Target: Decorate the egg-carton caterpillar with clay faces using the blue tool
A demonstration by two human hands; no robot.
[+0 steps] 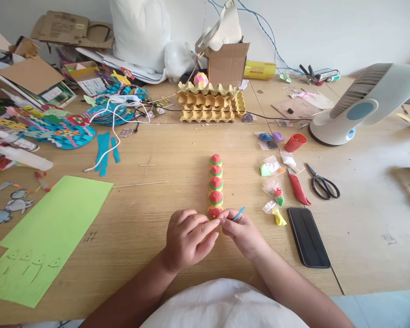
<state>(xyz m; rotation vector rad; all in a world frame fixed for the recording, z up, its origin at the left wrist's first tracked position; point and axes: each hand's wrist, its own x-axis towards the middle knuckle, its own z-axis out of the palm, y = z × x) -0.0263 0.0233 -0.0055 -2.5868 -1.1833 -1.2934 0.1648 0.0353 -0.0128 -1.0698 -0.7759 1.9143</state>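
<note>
A row of several red, green and yellow domed pieces [216, 184] runs away from me down the middle of the wooden table. At the near end, the closest dome [214, 213] has a small yellow dot on its red top. My left hand [190, 238] rests against its left side, fingers bent and fingertips at the dome's near edge. My right hand [241, 231] is closed at the dome's right, thumb and forefinger pinched together; a thin blue tool [239, 213] sticks out between its fingers. Whether the left fingertips hold anything small is hidden.
To the right lie bags of coloured clay [279, 216], a red cutter [298, 187], black scissors [324, 183], a phone [308, 238] and a white fan [358, 107]. Green paper [54, 228] lies left, thin sticks [140, 184] beside it. Egg cartons [208, 105] stand behind.
</note>
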